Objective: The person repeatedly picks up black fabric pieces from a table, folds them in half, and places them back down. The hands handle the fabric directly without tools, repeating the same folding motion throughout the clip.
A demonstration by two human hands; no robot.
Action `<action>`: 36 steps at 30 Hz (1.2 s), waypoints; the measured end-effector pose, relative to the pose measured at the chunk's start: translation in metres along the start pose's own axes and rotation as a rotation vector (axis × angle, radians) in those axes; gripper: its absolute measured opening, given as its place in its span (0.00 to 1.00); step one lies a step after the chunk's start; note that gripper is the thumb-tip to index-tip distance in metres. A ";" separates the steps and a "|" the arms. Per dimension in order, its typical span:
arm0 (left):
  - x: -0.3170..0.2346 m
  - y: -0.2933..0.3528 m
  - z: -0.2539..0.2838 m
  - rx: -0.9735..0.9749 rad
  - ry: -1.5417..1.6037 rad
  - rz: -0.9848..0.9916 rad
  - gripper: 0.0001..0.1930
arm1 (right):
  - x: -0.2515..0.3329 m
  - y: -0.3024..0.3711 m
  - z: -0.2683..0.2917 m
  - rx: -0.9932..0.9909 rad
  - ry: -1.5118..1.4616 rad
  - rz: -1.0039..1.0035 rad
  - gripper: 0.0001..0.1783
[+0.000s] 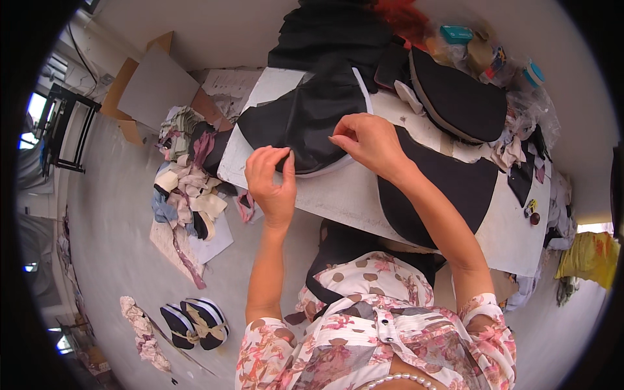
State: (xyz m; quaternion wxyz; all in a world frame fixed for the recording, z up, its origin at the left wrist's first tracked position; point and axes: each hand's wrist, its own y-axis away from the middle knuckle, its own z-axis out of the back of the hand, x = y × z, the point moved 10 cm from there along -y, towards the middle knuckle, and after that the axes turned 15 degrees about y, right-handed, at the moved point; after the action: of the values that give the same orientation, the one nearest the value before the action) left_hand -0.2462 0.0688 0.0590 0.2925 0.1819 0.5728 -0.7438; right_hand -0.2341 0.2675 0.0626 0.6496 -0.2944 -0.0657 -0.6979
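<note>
A glossy black fabric piece (312, 110) lies over a white-edged, curved pad (364, 88) on the white table. Over the fabric's near left edge is my left hand (270, 188), its thumb and forefinger tips pinched close together. My right hand (374, 144) is raised over the fabric's right part, also in a pinch. Anything between the fingertips of either hand is too small to make out. Beneath my right forearm a matte black curved piece (429, 188) rests flat and partly overhangs the table's near edge.
Stacked black curved pads (458, 97) stand at the back right, beside plastic bags (533, 110). More black fabric (331, 32) covers the far side. Left of the table are a scrap heap (188, 188) and an open cardboard box (153, 91). Tied black-and-white pads (198, 322) lie on the floor.
</note>
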 end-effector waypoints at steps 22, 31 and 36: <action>0.122 0.004 0.003 0.149 -0.200 0.207 0.16 | -0.071 -0.043 -0.039 0.192 -0.579 -0.383 0.09; 0.114 -0.001 -0.004 0.204 -0.284 0.105 0.14 | -0.183 -0.042 0.114 -0.156 -1.349 -0.330 0.10; 0.116 -0.004 -0.003 0.271 -0.356 0.106 0.14 | -0.180 -0.017 0.169 -0.157 -1.368 -0.285 0.13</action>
State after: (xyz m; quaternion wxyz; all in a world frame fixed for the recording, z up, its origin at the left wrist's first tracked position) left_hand -0.3376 0.0455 -0.0093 0.4003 0.1154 0.3967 -0.8180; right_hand -0.1980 0.5062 0.1161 0.3416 -0.7017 -0.4470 -0.4372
